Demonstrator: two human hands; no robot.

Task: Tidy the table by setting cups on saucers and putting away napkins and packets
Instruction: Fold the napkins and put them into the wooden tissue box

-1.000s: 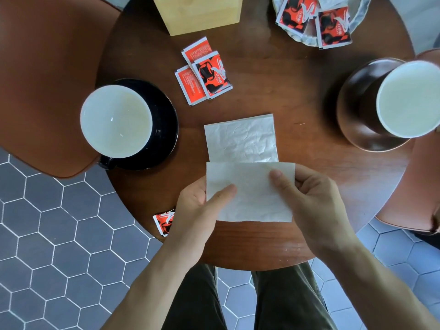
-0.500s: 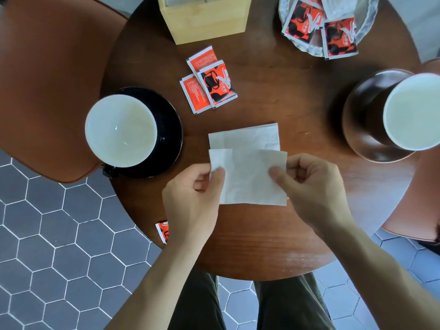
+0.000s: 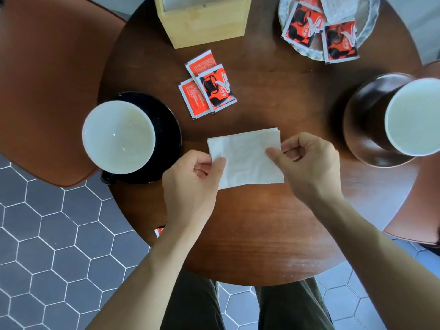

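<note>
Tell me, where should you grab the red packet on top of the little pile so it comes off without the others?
Probably by its near right corner. The top packet lies flat and tilted over two others, and that corner sticks out onto the bare table. Coming from the right side, a pinch there should lift it alone. Both hands are busy with the napkin now.

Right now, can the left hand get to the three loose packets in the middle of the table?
Probably yes, once it lets go. The left hand is pinching the napkin together with the right hand. The loose packets lie just beyond the napkin on bare table, with nothing standing between.
</note>
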